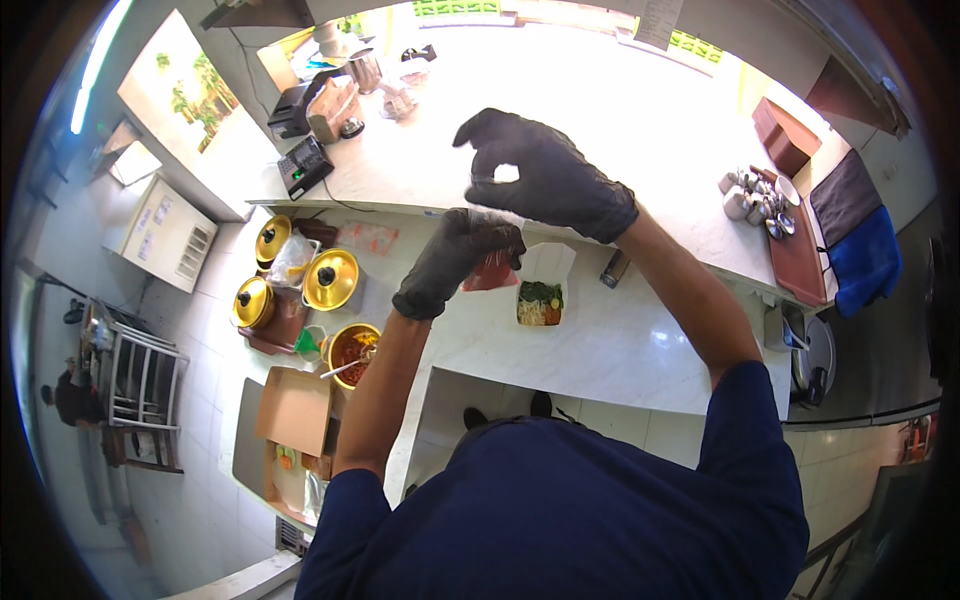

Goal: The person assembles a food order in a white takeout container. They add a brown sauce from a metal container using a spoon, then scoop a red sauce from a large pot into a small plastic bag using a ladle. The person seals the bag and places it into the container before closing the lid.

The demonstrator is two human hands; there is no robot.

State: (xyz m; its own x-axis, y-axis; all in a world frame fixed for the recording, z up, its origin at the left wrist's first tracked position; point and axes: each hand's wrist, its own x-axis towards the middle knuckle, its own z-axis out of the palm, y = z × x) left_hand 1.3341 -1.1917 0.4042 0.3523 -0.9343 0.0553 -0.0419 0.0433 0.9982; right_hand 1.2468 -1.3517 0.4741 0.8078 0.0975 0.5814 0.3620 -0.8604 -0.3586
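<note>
Both my hands wear black gloves and are raised above a white counter [600,340]. My left hand [455,260] hangs with its fingers curled downward, just over a reddish packet [490,275] lying on the counter; whether it grips the packet I cannot tell. My right hand [545,175] is higher, thumb and forefinger pinched into a ring, with nothing visible between them. Below and to the right of the left hand stands an open white takeaway box [541,300] holding noodles, greens and a bit of red topping.
Three gold-lidded pots [331,280] and an open pot of red sauce with a spoon [352,352] sit at the left. A cardboard box [296,410] lies below them. A card terminal [305,165] and a tray of metal cups [765,200] stand on the far counter.
</note>
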